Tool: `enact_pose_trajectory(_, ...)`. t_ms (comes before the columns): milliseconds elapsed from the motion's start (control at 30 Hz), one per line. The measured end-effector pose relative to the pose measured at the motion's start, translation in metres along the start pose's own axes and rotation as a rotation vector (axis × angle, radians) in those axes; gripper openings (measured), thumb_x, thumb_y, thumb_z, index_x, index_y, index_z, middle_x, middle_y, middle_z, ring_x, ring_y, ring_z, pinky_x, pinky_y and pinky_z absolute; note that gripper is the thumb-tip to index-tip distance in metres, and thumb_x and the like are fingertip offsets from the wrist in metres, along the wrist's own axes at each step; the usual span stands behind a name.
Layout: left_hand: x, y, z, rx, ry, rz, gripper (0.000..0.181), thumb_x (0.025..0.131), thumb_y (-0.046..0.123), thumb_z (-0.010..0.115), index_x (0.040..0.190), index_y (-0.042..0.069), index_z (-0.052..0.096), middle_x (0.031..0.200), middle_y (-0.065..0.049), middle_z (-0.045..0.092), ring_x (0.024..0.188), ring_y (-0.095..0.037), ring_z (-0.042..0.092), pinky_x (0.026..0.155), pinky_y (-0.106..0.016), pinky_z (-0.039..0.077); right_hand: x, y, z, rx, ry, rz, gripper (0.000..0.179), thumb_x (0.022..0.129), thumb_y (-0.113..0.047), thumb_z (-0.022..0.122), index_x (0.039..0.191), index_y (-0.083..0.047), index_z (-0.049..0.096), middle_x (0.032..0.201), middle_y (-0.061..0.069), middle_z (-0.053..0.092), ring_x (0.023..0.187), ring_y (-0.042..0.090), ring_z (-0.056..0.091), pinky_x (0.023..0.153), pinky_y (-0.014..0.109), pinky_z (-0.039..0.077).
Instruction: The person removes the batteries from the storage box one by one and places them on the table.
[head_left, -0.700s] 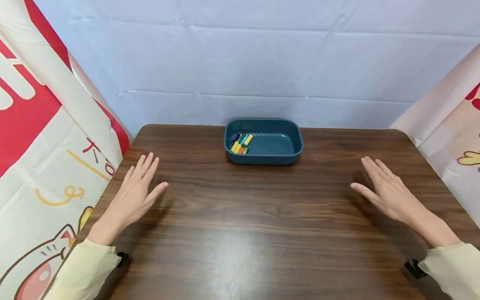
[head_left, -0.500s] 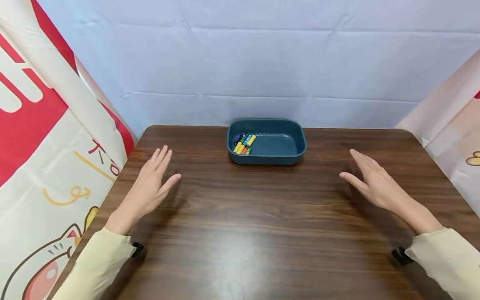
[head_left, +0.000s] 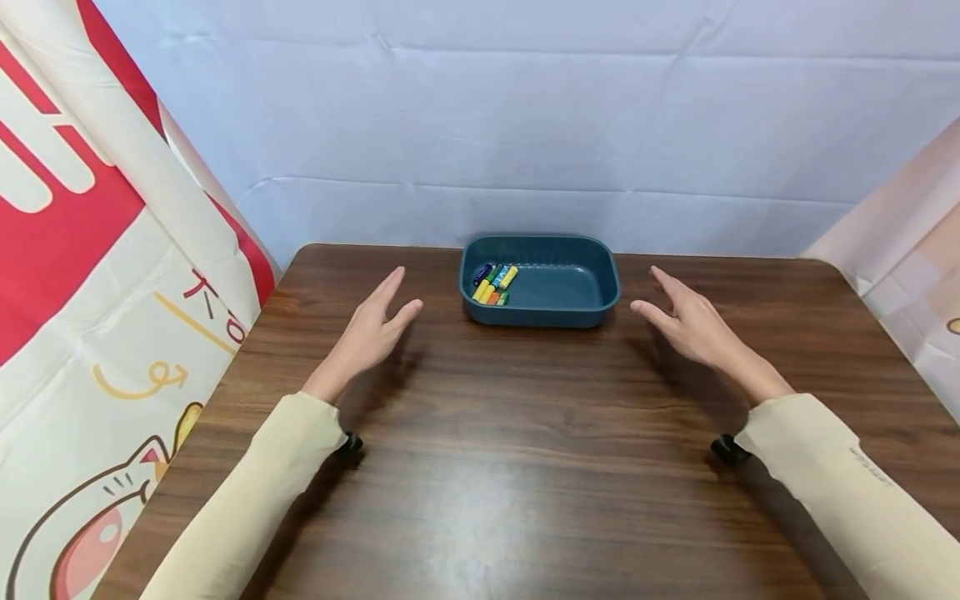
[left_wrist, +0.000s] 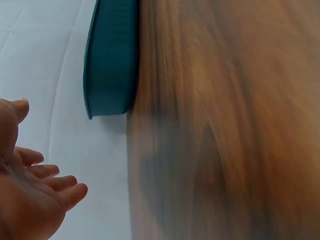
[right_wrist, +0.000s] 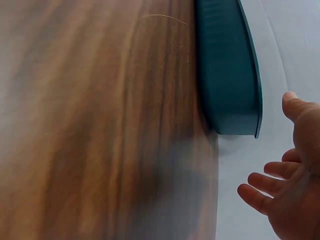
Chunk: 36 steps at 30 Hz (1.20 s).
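A dark teal plastic bin (head_left: 540, 317) stands at the far edge of the table. Several small batteries (head_left: 487, 287) in yellow, blue, green and orange lie in its left end. To the left of the bin is my left hand (head_left: 367, 333), its fingers extended and thumb apart, holding nothing. My right hand (head_left: 690, 325) mirrors it on the other side, close to the bin's right end, also with nothing in it. In the left wrist view the bin (left_wrist: 111, 65) shows its outer side, apart from the fingers; the right wrist view shows the bin (right_wrist: 230, 70) likewise.
The dark wood-grain table (head_left: 480, 467) spreads out in front of the bin. Behind it hangs a pale cloth (head_left: 525, 108). A printed cloth (head_left: 67, 250) with red shapes and a cartoon drapes along the left side.
Both hands have moved inward and forward over the table, from the sides toward the two ends of the bin. The batteries and bin stay put, with a slight shift of the view.
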<state>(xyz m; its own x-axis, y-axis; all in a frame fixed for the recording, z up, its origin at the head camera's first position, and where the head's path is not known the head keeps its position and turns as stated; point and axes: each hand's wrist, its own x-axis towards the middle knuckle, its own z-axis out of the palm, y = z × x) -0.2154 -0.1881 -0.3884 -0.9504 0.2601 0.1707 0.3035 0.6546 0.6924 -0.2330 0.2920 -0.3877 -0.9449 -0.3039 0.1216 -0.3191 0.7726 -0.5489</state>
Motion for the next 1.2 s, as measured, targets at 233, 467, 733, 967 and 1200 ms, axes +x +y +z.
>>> enact_pose_trajectory(233, 0.025, 0.005, 0.016, -0.052, -0.053, -0.061, 0.074, 0.108, 0.048, 0.050, 0.167, 0.015, 0.017, 0.172, -0.008, 0.018, 0.157, -0.025, 0.018, 0.124, -0.050, 0.022, 0.013, 0.002, 0.007, 0.059, 0.008, 0.004, 0.078, 0.108, -0.040, 0.055, 0.163, 0.000, 0.019, 0.160, 0.030, 0.034, 0.121, 0.053, 0.055, 0.101, 0.068, 0.042)
enact_pose_trajectory(467, 0.049, 0.012, 0.035, -0.079, -0.087, -0.082, 0.075, 0.108, 0.044, 0.052, 0.166, 0.012, 0.018, 0.171, -0.010, 0.019, 0.156, -0.026, 0.020, 0.125, -0.049, 0.022, 0.022, 0.003, 0.014, 0.106, -0.030, -0.004, 0.077, 0.107, -0.040, 0.056, 0.165, -0.003, 0.019, 0.163, 0.026, 0.031, 0.121, 0.047, 0.056, 0.102, 0.064, 0.043)
enact_pose_trajectory(733, 0.064, 0.019, 0.051, -0.167, -0.176, -0.140, 0.074, 0.108, 0.037, 0.054, 0.167, 0.012, 0.016, 0.171, -0.010, 0.020, 0.155, -0.027, 0.024, 0.124, -0.046, 0.025, 0.024, 0.003, 0.019, 0.186, -0.089, 0.012, 0.075, 0.109, -0.039, 0.051, 0.166, -0.005, 0.015, 0.163, 0.028, 0.029, 0.139, 0.048, 0.044, 0.108, 0.066, 0.039)
enact_pose_trajectory(967, 0.065, 0.021, 0.056, -0.206, -0.205, -0.095, 0.070, 0.110, 0.027, 0.051, 0.166, 0.009, 0.015, 0.169, -0.012, 0.023, 0.154, -0.028, 0.027, 0.122, -0.048, 0.028, 0.023, 0.001, 0.019, 0.201, -0.103, 0.028, 0.074, 0.109, -0.041, 0.050, 0.166, -0.006, 0.017, 0.162, 0.028, 0.031, 0.136, 0.045, 0.048, 0.106, 0.062, 0.042)
enact_pose_trajectory(1200, 0.065, 0.025, 0.057, -0.222, -0.210, -0.080, 0.071, 0.109, 0.027, 0.053, 0.166, 0.007, 0.015, 0.170, -0.012, 0.023, 0.153, -0.027, 0.028, 0.123, -0.045, 0.028, 0.023, -0.002, 0.020, 0.192, -0.103, 0.050, 0.074, 0.109, -0.045, 0.050, 0.166, -0.010, 0.019, 0.105, 0.034, 0.064, 0.060, 0.033, 0.048, 0.085, 0.048, 0.044)
